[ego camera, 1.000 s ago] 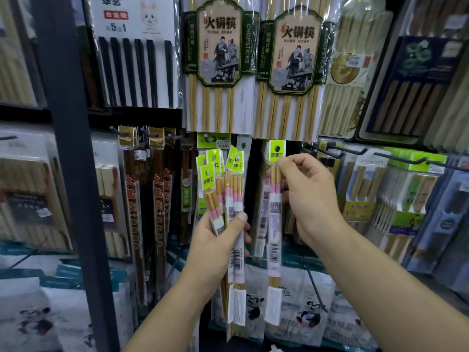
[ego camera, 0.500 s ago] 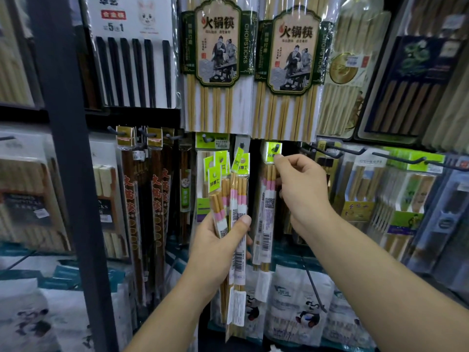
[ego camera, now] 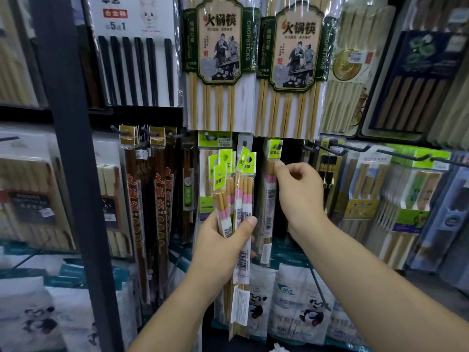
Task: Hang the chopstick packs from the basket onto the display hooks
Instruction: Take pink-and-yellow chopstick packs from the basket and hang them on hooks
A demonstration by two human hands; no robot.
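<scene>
Grips bundle of chopstick packs (ego camera: 239, 196) upright in left hand (ego camera: 223, 247), thumb across front. Pinches single pack (ego camera: 269, 207) with curled right hand (ego camera: 300, 194) just below its green header (ego camera: 274, 152), already threaded on display hook (ego camera: 280, 143).

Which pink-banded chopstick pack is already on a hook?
The single pack at the right hand: its green tab is over a hook, while the others are gripped in the left hand.

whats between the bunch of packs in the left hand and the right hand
One pink-banded pack hanging on a hook, seen in the head view; the right hand touches its top.
</scene>
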